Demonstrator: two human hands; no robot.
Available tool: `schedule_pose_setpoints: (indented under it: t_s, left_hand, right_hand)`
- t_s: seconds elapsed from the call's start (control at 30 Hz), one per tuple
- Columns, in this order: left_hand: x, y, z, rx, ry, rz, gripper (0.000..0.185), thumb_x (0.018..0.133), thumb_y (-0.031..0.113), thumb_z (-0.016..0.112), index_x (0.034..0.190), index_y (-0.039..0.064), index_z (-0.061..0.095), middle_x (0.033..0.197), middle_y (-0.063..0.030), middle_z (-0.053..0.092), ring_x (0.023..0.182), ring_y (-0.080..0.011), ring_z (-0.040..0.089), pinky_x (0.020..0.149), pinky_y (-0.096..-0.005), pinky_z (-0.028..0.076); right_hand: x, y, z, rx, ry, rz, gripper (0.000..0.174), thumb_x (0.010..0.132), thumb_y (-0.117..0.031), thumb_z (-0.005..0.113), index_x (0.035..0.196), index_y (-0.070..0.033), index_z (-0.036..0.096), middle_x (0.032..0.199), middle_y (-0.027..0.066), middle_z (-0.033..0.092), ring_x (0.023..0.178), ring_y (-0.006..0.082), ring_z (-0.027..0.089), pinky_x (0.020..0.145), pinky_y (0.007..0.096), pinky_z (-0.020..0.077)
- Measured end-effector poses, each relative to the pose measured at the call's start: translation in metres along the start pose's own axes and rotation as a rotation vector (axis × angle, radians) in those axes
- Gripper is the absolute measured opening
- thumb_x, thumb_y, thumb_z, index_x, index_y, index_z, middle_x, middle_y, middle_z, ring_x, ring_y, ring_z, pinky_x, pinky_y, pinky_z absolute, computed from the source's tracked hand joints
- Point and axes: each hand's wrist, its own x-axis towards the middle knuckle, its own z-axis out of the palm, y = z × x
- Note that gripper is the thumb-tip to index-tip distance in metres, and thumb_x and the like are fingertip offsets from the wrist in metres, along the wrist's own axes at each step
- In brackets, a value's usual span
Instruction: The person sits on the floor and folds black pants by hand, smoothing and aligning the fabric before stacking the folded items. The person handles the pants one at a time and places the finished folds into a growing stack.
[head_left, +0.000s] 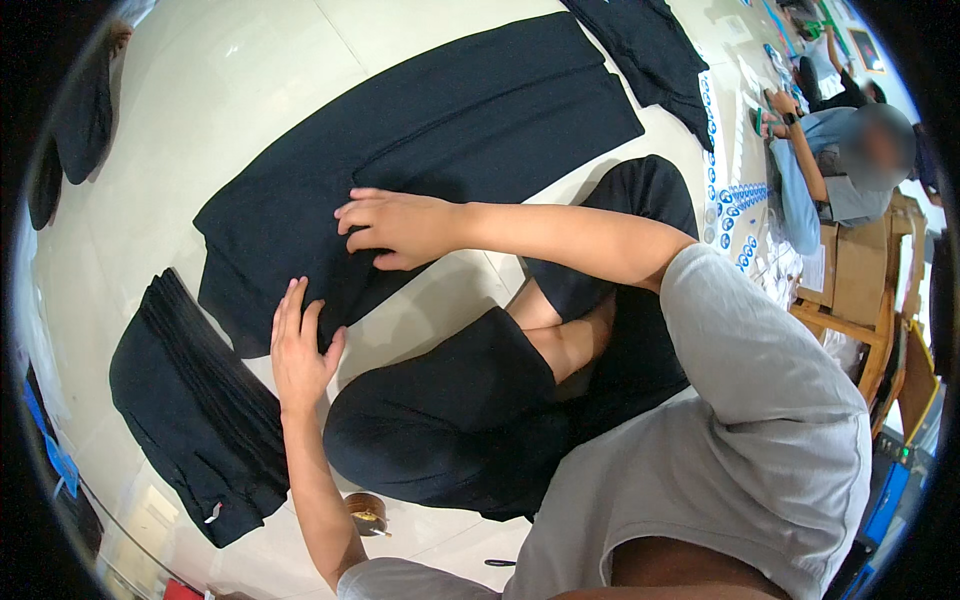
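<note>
A long black garment (420, 127), which looks like a pair of folded trousers, lies flat on the pale tiled floor (247, 52) in front of my crossed legs. My right hand (397, 229) rests palm down near its middle, fingers spread. My left hand (304, 341) lies at the near edge of its left end, fingertips on the cloth and thumb apart. Neither hand grips anything. Close beyond my left forearm is a stack of folded black garments (202, 405), with a small white tag (214, 513) on one of them.
Another black garment (645, 60) lies beyond the far end. Strips of round blue-and-white stickers (724, 217) run along the floor at right, near a seated person (862, 161) and cardboard boxes (859, 270). A brown bowl (367, 514) with a cigarette stands beside my left knee.
</note>
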Motion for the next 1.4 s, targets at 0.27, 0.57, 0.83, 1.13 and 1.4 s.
schedule_pose_setpoints:
  t_s: [0.27,0.57,0.83,1.13,1.4]
  left_hand:
    - [0.000,-0.005,0.004,-0.048,0.024,0.012,0.016,0.070,0.006,0.060,0.084,-0.002,0.057,0.136,-0.0224,0.054,0.126,-0.0403,0.051,0.108,-0.0502,0.039]
    - [-0.002,-0.004,0.007,-0.042,0.044,0.038,0.014,0.071,0.003,0.051,0.084,-0.003,0.051,0.135,-0.0265,0.053,0.126,-0.0415,0.051,0.109,-0.0515,0.038]
    - [0.024,-0.026,-0.006,-0.263,0.197,-0.479,0.016,0.088,0.008,0.049,0.097,-0.005,0.048,0.099,-0.0246,0.065,0.090,-0.0410,0.063,0.091,-0.0423,0.046]
    - [0.071,-0.075,0.011,-0.136,0.371,-0.557,0.052,0.096,0.031,0.060,0.131,-0.003,0.041,0.105,-0.0281,0.064,0.099,-0.0403,0.063,0.090,-0.0432,0.048]
    - [0.106,-0.043,-0.008,0.476,0.265,-0.231,0.059,0.094,0.040,0.060,0.136,0.002,0.044,0.135,-0.0249,0.045,0.126,-0.0418,0.045,0.103,-0.0487,0.040]
  right_hand:
    - [0.003,-0.029,0.009,-0.096,0.325,0.297,0.036,0.066,-0.025,0.083,0.082,-0.007,0.057,0.112,0.0123,0.053,0.122,0.0334,0.043,0.102,0.0494,0.0347]
    - [0.004,-0.024,0.009,-0.122,0.397,0.315,0.033,0.063,-0.009,0.073,0.095,-0.006,0.063,0.113,0.0098,0.060,0.116,0.0297,0.049,0.095,0.0446,0.0404]
    - [0.014,0.004,-0.023,0.015,0.146,0.240,0.019,0.083,-0.027,0.065,0.086,-0.008,0.068,0.093,0.0140,0.070,0.098,0.0294,0.064,0.085,0.0463,0.0458]
    - [0.068,0.045,-0.009,0.106,0.109,0.510,0.054,0.086,-0.036,0.066,0.125,-0.002,0.050,0.101,0.0239,0.067,0.099,0.0379,0.066,0.086,0.0497,0.0495]
    - [0.035,0.048,-0.023,-0.164,0.262,0.355,0.047,0.083,-0.035,0.067,0.120,-0.007,0.058,0.125,0.0174,0.051,0.122,0.0333,0.045,0.091,0.0518,0.0400]
